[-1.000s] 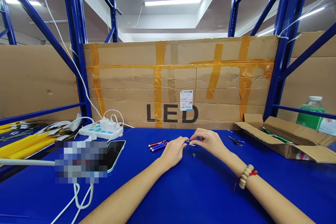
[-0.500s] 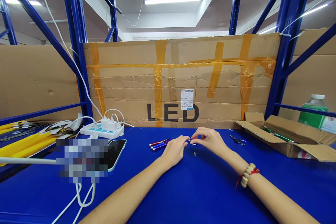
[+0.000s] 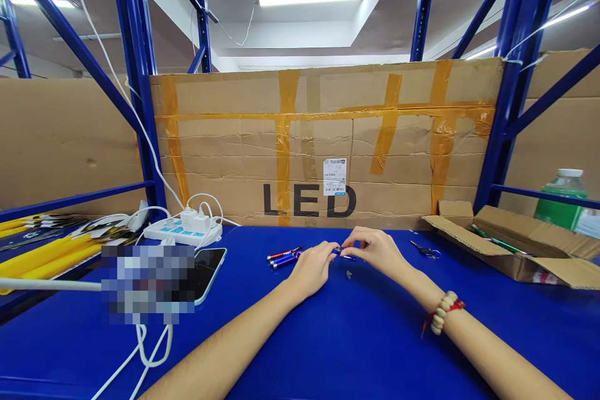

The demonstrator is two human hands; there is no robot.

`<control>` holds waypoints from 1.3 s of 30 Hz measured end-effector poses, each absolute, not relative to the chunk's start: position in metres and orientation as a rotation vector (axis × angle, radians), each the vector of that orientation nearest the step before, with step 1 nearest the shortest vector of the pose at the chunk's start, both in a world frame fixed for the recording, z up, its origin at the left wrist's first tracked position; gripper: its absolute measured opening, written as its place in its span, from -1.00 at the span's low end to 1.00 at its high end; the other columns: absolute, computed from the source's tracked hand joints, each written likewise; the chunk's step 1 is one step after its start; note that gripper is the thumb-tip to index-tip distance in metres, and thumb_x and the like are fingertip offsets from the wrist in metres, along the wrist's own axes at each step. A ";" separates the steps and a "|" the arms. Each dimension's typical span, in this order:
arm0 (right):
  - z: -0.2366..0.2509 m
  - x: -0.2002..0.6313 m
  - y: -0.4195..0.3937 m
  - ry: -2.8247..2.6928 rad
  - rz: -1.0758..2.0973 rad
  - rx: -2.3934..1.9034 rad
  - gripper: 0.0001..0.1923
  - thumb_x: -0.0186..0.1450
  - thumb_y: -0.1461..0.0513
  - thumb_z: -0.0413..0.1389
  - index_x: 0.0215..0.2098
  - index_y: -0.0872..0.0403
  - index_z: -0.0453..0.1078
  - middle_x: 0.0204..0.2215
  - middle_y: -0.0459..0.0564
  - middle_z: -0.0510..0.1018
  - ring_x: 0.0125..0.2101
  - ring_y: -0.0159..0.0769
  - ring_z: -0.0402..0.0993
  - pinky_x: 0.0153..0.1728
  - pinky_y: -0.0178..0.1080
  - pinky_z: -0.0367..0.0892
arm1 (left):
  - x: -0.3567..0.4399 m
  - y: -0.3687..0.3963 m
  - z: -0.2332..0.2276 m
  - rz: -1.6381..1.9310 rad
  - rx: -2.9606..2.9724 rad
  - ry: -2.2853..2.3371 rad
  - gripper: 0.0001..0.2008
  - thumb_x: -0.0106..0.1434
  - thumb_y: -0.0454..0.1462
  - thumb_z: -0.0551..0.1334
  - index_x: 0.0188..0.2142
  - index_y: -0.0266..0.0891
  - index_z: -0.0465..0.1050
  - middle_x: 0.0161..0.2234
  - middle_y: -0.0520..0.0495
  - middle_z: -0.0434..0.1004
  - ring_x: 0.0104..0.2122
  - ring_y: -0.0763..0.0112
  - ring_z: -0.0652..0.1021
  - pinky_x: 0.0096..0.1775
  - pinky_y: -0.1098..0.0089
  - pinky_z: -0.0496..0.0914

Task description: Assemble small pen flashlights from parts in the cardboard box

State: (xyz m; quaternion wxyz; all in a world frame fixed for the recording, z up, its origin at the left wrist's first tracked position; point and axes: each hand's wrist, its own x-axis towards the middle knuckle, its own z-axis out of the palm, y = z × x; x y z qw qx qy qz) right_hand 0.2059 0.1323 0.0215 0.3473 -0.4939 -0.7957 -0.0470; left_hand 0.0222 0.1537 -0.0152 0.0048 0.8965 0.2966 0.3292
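My left hand [image 3: 312, 267] rests on the blue table, fingers closed around a slim blue pen-like piece [image 3: 336, 251] whose end shows at the fingertips. My right hand [image 3: 370, 247] meets it there, with thumb and forefinger pinched at that end. Whatever sits in this pinch is too small to make out. Under the right fingers lies a thin blue piece [image 3: 347, 257]. Closer to me is a small metal part [image 3: 349, 275]. Beside the left hand lie a red metallic pen-like tube [image 3: 284, 254] and blue ones [image 3: 285, 260], partly covered by the hand.
Small dark scissors [image 3: 425, 250] lie to the right, near an open cardboard box [image 3: 504, 259] holding green pen-like items. At left are a phone [image 3: 210, 272], a white power strip [image 3: 162, 232] and cables. A large cardboard panel [image 3: 234, 162] closes off the back.
Both hands keep the same position and grip. Only a very slight shift of the whole view is visible.
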 end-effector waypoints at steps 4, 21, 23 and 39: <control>0.022 0.207 0.132 -2.075 -0.119 -1.276 -0.74 0.15 0.01 0.14 -0.46 0.01 0.48 -0.46 -0.12 0.49 -0.54 -0.46 0.30 -0.52 -0.37 0.10 | 0.022 0.154 -0.015 1.019 2.813 0.936 -0.74 0.31 -0.38 -0.05 -0.06 -0.25 0.28 -0.22 -0.07 0.42 -0.27 0.35 0.46 -0.23 0.38 0.35; 0.021 0.208 0.134 -2.092 -0.119 -1.283 -0.80 0.13 0.06 0.18 -0.46 0.02 0.48 -0.46 -0.15 0.49 -0.52 -0.47 0.29 -0.50 -0.38 0.11 | 0.022 0.154 -0.015 1.009 2.786 0.918 -0.75 0.31 -0.37 -0.04 -0.06 -0.24 0.28 -0.21 -0.07 0.42 -0.25 0.34 0.47 -0.21 0.38 0.35; 0.021 0.208 0.134 -2.096 -0.125 -1.279 -0.80 0.13 0.06 0.18 -0.46 0.02 0.47 -0.46 -0.15 0.49 -0.52 -0.47 0.29 -0.50 -0.38 0.11 | 0.022 0.153 -0.015 1.005 2.783 0.920 -0.74 0.31 -0.38 -0.04 -0.06 -0.24 0.28 -0.21 -0.07 0.42 -0.25 0.35 0.47 -0.21 0.38 0.35; 0.020 0.209 0.136 -2.111 -0.146 -1.255 -0.78 0.15 0.05 0.15 -0.46 0.02 0.47 -0.47 -0.14 0.49 -0.50 -0.47 0.32 -0.49 -0.38 0.12 | 0.023 0.154 -0.015 0.996 2.773 0.930 -0.74 0.31 -0.37 -0.04 -0.06 -0.24 0.29 -0.20 -0.07 0.42 -0.25 0.34 0.47 -0.21 0.37 0.35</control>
